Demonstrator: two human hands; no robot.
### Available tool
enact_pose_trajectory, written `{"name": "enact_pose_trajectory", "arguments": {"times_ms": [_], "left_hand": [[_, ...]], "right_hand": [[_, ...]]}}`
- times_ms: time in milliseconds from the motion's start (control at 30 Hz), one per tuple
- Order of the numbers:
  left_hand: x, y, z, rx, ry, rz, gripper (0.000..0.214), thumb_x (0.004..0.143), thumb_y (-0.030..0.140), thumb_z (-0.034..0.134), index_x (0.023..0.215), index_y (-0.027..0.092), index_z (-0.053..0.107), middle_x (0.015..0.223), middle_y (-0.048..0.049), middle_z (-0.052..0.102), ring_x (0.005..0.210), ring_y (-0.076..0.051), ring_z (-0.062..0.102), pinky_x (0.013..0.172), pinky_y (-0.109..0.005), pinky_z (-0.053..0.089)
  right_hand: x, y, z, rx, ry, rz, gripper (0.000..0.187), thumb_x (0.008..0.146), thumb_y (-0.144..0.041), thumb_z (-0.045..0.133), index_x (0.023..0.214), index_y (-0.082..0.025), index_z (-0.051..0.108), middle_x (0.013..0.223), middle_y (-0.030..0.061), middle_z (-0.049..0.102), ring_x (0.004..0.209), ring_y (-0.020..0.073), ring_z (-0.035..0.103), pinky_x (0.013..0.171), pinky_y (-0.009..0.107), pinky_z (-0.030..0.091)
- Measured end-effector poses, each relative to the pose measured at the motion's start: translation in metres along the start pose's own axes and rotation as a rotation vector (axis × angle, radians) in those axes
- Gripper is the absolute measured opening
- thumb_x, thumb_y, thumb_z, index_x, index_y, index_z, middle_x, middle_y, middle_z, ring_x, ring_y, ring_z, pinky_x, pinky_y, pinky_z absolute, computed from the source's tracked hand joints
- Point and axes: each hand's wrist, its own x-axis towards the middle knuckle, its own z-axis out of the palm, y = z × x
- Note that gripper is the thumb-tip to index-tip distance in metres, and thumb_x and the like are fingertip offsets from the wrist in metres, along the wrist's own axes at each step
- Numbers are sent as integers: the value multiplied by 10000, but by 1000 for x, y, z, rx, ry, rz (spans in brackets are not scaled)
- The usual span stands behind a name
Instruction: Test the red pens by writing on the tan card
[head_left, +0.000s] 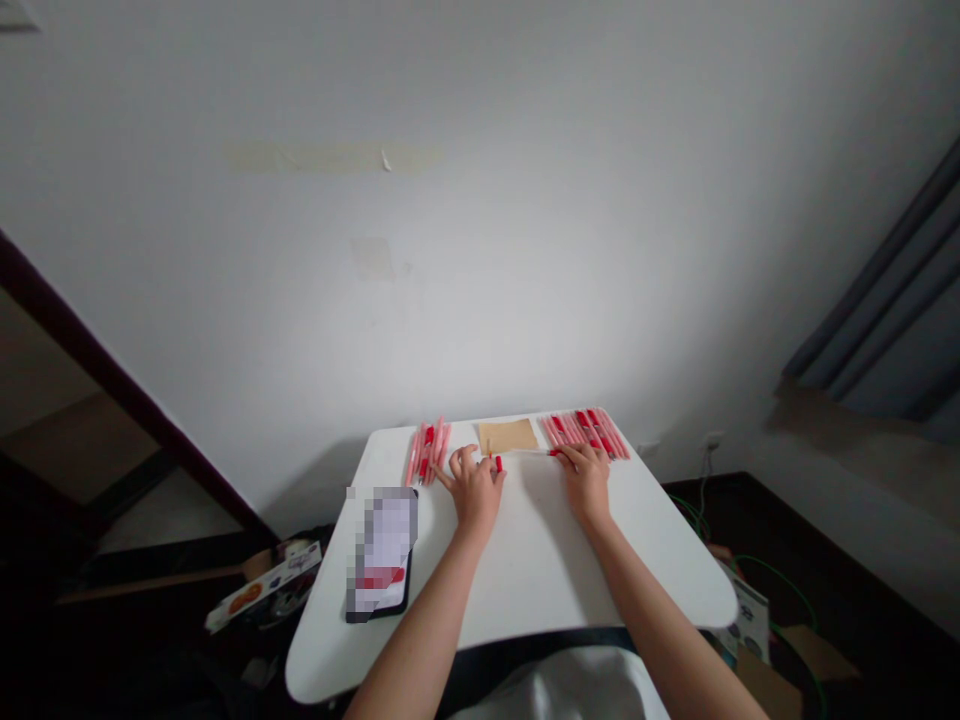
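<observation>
Over the far half of the white table, my left hand (474, 492) has its thumb and forefinger around a small red pen part (499, 464), while its other fingers spread out. A thin orange-red tip shows just beside that part. Opposite it, my right hand (586, 482) pinches the red end of a thin whitish pen refill (532, 452), which points left toward my left hand. Left of my left hand lies a bunch of pink and red pens (429, 450). A wider row of similar pens (585, 432) sits just beyond my right hand.
A tan piece of paper or card (508, 436) lies at the table's (540, 570) back edge, near the wall. A phone (382, 555) rests on the left side. Boxes and clutter (266, 585) stand on the floor at the left, with green cable (780, 570) at the right.
</observation>
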Motion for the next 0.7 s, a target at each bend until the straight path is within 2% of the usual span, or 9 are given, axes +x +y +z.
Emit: {"name": "enact_pose_trajectory", "arguments": {"times_ms": [233,433,567,700], "left_hand": [[0,-1,1,2,20,5,121,705,323,736,784,249,683,1217,-49,546,1216,-279,384,1086,-633,145],[0,-1,-1,-39,50,16,218,728,325,717,936,268,686,1208,-62,559,1193,-279,417,1091,-631,142],[1,0,-5,-91,53,59,305,760,331,689,1063,308,666,1226,-64,560,1173,-263,445,1087,-584,206],[1,3,-10,-105,17,100,281,764,317,688,1042,358,681,1249,-44,559,1197,-264,433,1079,-582,221]], "right_hand": [[0,1,1,-3,-7,11,403,937,-416,415,887,-204,754,904,96,688,890,248,481,805,374,342],[-1,0,1,23,-22,6,411,940,-440,410,890,-220,754,911,88,687,895,250,469,815,385,342],[-1,-2,2,55,-87,-28,393,935,-458,425,904,-241,750,936,80,687,906,249,473,817,386,355],[-1,-5,3,89,-145,-80,344,927,-439,453,909,-264,749,945,72,685,921,251,491,833,393,373]]}}
